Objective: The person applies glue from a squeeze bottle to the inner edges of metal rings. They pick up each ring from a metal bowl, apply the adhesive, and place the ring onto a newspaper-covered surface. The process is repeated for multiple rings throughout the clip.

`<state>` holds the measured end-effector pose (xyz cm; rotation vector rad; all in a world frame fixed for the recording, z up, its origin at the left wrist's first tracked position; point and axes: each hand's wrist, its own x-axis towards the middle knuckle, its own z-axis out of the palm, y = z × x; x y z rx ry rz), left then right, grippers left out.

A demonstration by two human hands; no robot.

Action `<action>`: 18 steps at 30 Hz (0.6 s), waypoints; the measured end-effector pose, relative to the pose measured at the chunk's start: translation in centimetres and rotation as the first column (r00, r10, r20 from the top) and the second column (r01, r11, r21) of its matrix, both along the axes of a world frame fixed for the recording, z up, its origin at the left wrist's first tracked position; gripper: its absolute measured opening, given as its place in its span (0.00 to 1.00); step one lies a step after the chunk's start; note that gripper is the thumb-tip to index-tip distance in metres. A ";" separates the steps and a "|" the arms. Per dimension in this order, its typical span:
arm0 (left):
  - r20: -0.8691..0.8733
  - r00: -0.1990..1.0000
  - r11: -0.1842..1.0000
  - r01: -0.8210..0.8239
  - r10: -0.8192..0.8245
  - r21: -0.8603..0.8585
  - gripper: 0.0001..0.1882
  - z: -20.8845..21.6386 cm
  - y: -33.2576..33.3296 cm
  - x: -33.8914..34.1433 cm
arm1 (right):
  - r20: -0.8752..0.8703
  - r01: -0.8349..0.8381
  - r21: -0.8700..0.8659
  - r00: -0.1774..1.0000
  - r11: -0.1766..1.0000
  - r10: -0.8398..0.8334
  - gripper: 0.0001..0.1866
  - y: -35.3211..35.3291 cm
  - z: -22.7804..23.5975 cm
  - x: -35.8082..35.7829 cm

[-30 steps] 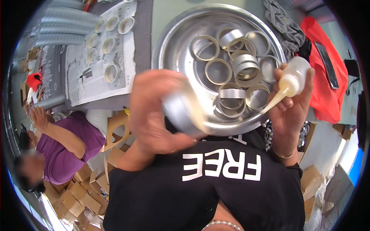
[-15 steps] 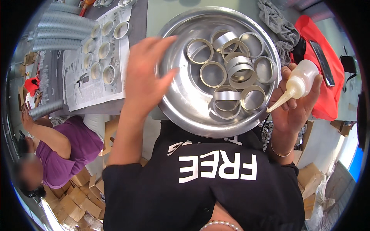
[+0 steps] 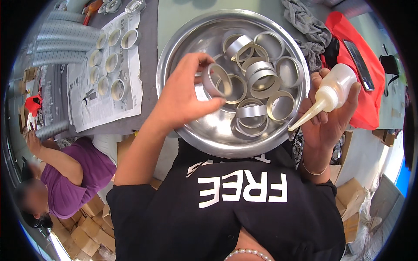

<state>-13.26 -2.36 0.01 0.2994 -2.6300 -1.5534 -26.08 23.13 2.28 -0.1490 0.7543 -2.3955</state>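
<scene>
My left hand (image 3: 180, 98) is over the left part of a round steel basin (image 3: 167, 56). Its fingers and thumb close around a silver metal ring (image 3: 210, 81), which is tilted; the fingertips behind it are partly hidden. Several similar rings lie loose in the basin, some overlapping, among them one ring (image 3: 281, 105) near the right side. Beside the basin's right rim, my right hand (image 3: 324, 124) grips a translucent squeeze bottle (image 3: 342, 82) with a white collar. Its long yellowish nozzle points down and left, the tip near the rim.
On the left, rings stand in rows on a newspaper (image 3: 87, 108) beside ribbed metal tubes (image 3: 65, 37). A red bag (image 3: 363, 106) with a phone (image 3: 359, 65) on it and a grey cloth (image 3: 307, 21) lie to the right. A person in purple (image 3: 82, 174) handles a tube; cartons (image 3: 82, 239) lie below.
My left hand has come right from the basin's left rim and taken hold of a ring. My right hand with the bottle has shifted slightly in view, as has the basin.
</scene>
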 end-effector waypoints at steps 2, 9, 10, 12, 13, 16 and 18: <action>-0.002 0.999 0.996 0.049 -0.049 0.076 0.37 1.1 1.0 1.3 | -0.040 -0.035 -0.007 0.999 0.999 0.034 0.34 -0.5 0.1 0.1; 0.045 0.965 0.869 0.252 -0.257 -0.427 0.35 2.5 3.3 3.8 | -0.068 -0.006 0.014 0.998 1.000 0.007 0.36 -0.9 0.6 0.3; 0.068 0.966 0.861 0.253 -0.249 -0.442 0.35 2.5 3.5 3.9 | -0.076 0.000 0.026 0.997 1.000 0.002 0.36 -0.8 0.7 0.3; 0.114 0.967 0.841 0.254 -0.228 -0.478 0.35 2.8 3.6 3.8 | -0.080 0.055 0.071 0.996 0.996 -0.049 0.36 -0.7 0.9 0.5; 0.132 0.971 0.892 0.236 -0.200 -0.385 0.35 3.0 3.6 3.7 | -0.084 0.081 0.091 0.994 0.993 -0.074 0.36 -0.8 1.0 0.7; 0.118 0.988 0.989 0.087 -0.100 0.116 0.36 3.5 3.1 3.6 | -0.138 0.123 0.045 0.984 0.991 -0.115 0.39 -0.5 1.1 1.2; 0.060 0.997 0.726 -0.072 0.042 0.684 0.34 3.3 3.2 4.3 | -0.324 0.289 0.121 0.916 0.950 -0.237 0.43 -0.5 1.0 1.8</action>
